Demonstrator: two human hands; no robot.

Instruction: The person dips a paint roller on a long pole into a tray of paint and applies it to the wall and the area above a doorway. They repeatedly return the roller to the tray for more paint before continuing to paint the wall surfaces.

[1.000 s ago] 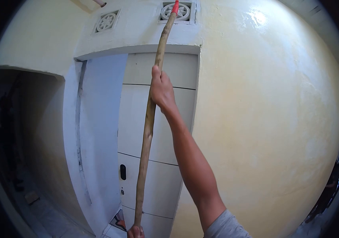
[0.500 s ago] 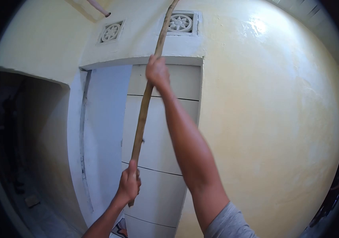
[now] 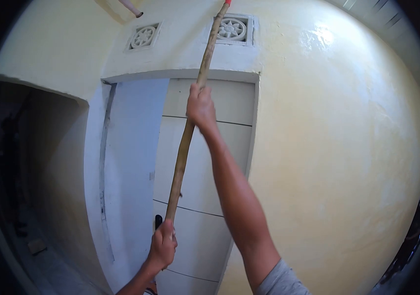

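A long wooden pole (image 3: 183, 152) slants upward in front of me, leaning slightly right towards its top. Low on the pole, my left hand (image 3: 163, 247) is closed around it. My right hand (image 3: 201, 107) grips it higher up, with the arm stretched out. A bit of red (image 3: 227, 2) shows on the pole at the upper edge of the view; whatever lies above that is cut off. Behind the pole stands a white door (image 3: 205, 167) with dark horizontal lines, and its dark handle (image 3: 158, 221) is near my left hand.
Two patterned vent blocks (image 3: 231, 29) sit in the wall above the door frame. A yellowish wall (image 3: 328, 157) fills the right side. On the left is a dark doorway (image 3: 47, 147), with a small block (image 3: 37, 246) on its floor. A pipe (image 3: 130, 8) sticks out at upper left.
Both hands and the pole have moved down in the view, and the pole's red part now shows at the top. The door handle has come into sight. Both grips stay closed.
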